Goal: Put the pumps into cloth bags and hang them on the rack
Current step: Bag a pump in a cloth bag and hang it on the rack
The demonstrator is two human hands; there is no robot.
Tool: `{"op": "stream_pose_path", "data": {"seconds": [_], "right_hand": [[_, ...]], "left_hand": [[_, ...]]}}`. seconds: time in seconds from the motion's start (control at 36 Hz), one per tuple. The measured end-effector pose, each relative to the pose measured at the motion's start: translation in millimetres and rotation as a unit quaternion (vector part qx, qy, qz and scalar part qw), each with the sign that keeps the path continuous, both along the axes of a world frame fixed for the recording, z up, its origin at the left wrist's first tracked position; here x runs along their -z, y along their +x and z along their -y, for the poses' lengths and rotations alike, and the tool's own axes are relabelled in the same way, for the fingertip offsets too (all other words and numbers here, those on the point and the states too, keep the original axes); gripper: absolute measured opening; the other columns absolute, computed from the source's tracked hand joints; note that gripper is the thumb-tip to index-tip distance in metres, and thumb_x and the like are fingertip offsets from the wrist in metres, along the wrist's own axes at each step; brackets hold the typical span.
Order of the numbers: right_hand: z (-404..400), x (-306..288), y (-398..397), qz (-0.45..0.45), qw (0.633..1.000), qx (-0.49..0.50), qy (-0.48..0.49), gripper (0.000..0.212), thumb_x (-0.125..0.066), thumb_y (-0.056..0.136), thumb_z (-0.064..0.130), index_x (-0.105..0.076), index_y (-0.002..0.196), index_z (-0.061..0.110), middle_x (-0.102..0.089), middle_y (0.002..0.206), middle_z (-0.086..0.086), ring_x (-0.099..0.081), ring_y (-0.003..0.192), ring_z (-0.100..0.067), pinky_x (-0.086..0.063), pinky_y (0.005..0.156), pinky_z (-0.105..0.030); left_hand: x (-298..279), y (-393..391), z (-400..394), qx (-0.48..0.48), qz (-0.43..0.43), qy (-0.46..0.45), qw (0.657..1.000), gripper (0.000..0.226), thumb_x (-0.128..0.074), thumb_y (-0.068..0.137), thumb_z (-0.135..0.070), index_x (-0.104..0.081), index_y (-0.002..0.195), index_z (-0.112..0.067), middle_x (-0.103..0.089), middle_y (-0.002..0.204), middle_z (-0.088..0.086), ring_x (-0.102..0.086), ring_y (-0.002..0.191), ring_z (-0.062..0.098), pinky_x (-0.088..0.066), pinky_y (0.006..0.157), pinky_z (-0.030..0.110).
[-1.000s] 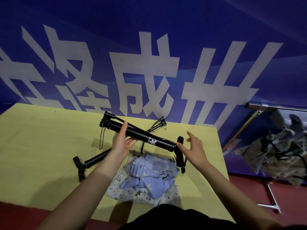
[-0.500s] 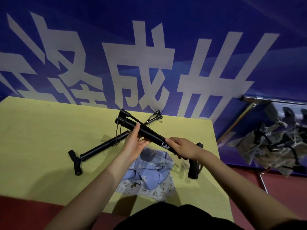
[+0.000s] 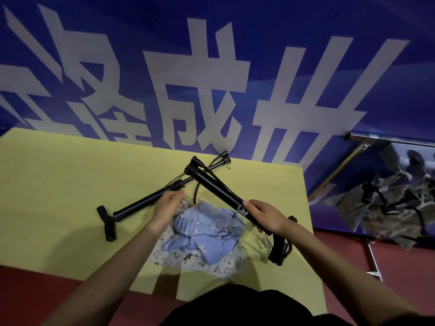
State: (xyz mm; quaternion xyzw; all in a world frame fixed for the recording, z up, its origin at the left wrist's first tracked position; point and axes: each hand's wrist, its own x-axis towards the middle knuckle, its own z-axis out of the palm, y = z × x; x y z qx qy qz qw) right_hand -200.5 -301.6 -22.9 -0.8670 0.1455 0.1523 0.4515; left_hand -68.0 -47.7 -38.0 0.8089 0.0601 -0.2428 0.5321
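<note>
A yellow surface (image 3: 47, 196) stood against a blue banner (image 3: 259, 31) with big white characters. Toward its left a black pump (image 3: 138, 207) lay flat, its long axis slanting from the T-handle at the near left up toward the far right. The left hand (image 3: 168, 207) reached down over the heap of blue and patterned cloth bags (image 3: 202, 234); it was blurred, so whether it pinched the cloth I could not tell. The right hand (image 3: 266, 216) gripped a second pump (image 3: 219, 187) near its handle end, held above the surface, its barrel running from near right up to far left, crossing over the first. Off to the right, filled bags (image 3: 386, 208) hung on a metal rack (image 3: 367, 137).
</note>
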Motion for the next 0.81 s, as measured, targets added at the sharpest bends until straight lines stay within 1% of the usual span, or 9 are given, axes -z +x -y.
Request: {"op": "stream_pose_path", "data": {"seconds": [0.14, 0.28, 0.39, 0.44, 0.5, 0.56, 0.64, 0.72, 0.81], "right_hand": [[16.8, 7.9, -6.2, 0.012, 0.999, 0.026, 0.015, 0.043, -0.036, 0.097, 0.059, -0.051, 0.079, 0.023, -0.057, 0.068, -0.01, -0.052, 0.05, -0.02, -0.041, 0.051, -0.029], [29.5, 9.7, -12.1, 0.03, 0.999, 0.035, 0.002, 0.034, -0.037, 0.097, 0.057, -0.052, 0.076, 0.036, -0.06, 0.067, -0.014, -0.054, 0.049, -0.019, -0.04, 0.053, -0.027], [40.1, 10.2, -17.9, 0.036, 0.999, 0.04, -0.004, 0.029, -0.038, 0.097, 0.056, -0.057, 0.084, 0.039, -0.061, 0.066, -0.009, -0.055, 0.049, -0.016, -0.041, 0.054, -0.027], [45.5, 8.9, -21.9, 0.043, 0.998, 0.043, -0.006, 0.028, -0.039, 0.098, 0.054, -0.058, 0.084, 0.038, -0.061, 0.067, -0.007, -0.055, 0.051, -0.015, -0.041, 0.054, -0.026], [50.2, 8.3, -25.0, 0.055, 0.997, 0.049, -0.006, 0.027, -0.041, 0.098, 0.052, -0.059, 0.084, 0.037, -0.06, 0.067, -0.001, -0.056, 0.053, -0.017, -0.042, 0.056, -0.029], [53.0, 9.1, -26.8, 0.064, 0.996, 0.055, -0.016, 0.025, -0.042, 0.099, 0.05, -0.06, 0.086, 0.038, -0.062, 0.071, 0.002, -0.06, 0.061, -0.02, -0.045, 0.062, -0.032], [55.0, 11.8, -27.6, 0.073, 0.995, 0.062, -0.031, 0.022, -0.043, 0.098, 0.049, -0.059, 0.086, 0.041, -0.063, 0.07, 0.006, -0.062, 0.065, -0.017, -0.046, 0.064, -0.032], [52.3, 11.9, -26.8, 0.075, 0.995, 0.044, -0.05, 0.02, -0.042, 0.098, 0.049, -0.06, 0.093, 0.041, -0.065, 0.076, 0.006, -0.061, 0.069, -0.012, -0.047, 0.067, -0.034], [46.3, 10.5, -26.1, 0.073, 0.995, 0.022, -0.063, 0.024, -0.043, 0.098, 0.051, -0.061, 0.1, 0.035, -0.065, 0.078, 0.003, -0.06, 0.072, -0.012, -0.045, 0.067, -0.034]], "left_hand": [[36.8, 6.7, -14.7, 0.064, -0.046, 0.104, 0.991, 0.051, -0.057, 0.077, -0.06, -0.058, 0.072, -0.009, -0.06, 0.073, 0.009, -0.058, 0.068, 0.023, -0.043, 0.065, 0.033], [61.9, 9.9, -5.4, 0.052, -0.192, 0.037, 0.979, 0.038, -0.057, 0.094, -0.039, -0.066, 0.099, -0.002, -0.067, 0.094, 0.017, -0.066, 0.088, 0.03, -0.052, 0.072, 0.032], [75.5, 17.9, 0.0, 0.057, -0.199, 0.054, 0.977, 0.038, -0.066, 0.089, -0.034, -0.068, 0.099, 0.003, -0.068, 0.089, 0.017, -0.064, 0.079, 0.028, -0.048, 0.071, 0.033], [67.7, 17.5, 6.3, 0.064, -0.143, 0.093, 0.983, 0.042, -0.06, 0.092, -0.039, -0.07, 0.096, 0.002, -0.07, 0.092, 0.019, -0.066, 0.085, 0.03, -0.048, 0.071, 0.032], [53.0, 18.3, 13.6, 0.063, -0.008, 0.142, 0.988, 0.052, -0.044, 0.098, -0.047, -0.067, 0.09, -0.001, -0.068, 0.087, 0.014, -0.065, 0.083, 0.028, -0.043, 0.068, 0.032], [29.4, 18.9, 24.6, 0.018, 0.046, 0.06, 0.997, 0.051, -0.035, 0.1, -0.049, -0.065, 0.108, -0.009, -0.065, 0.1, 0.006, -0.061, 0.095, 0.023, -0.044, 0.081, 0.034], [0.8, 23.1, 53.7, 0.016, -0.019, -0.089, 0.996, 0.058, -0.032, 0.1, -0.054, -0.052, 0.134, -0.012, -0.058, 0.121, 0.004, -0.055, 0.113, 0.021, -0.04, 0.102, 0.038], [-19.8, 19.4, 78.9, 0.014, -0.102, -0.244, 0.964, 0.054, -0.039, 0.097, -0.052, -0.051, 0.13, -0.011, -0.061, 0.113, 0.01, -0.06, 0.097, 0.021, -0.047, 0.087, 0.032], [-30.8, 11.8, 94.9, 0.0, -0.139, -0.332, 0.933, 0.037, -0.049, 0.097, -0.044, -0.058, 0.114, -0.012, -0.065, 0.102, 0.008, -0.062, 0.099, 0.023, -0.05, 0.095, 0.037]]}}
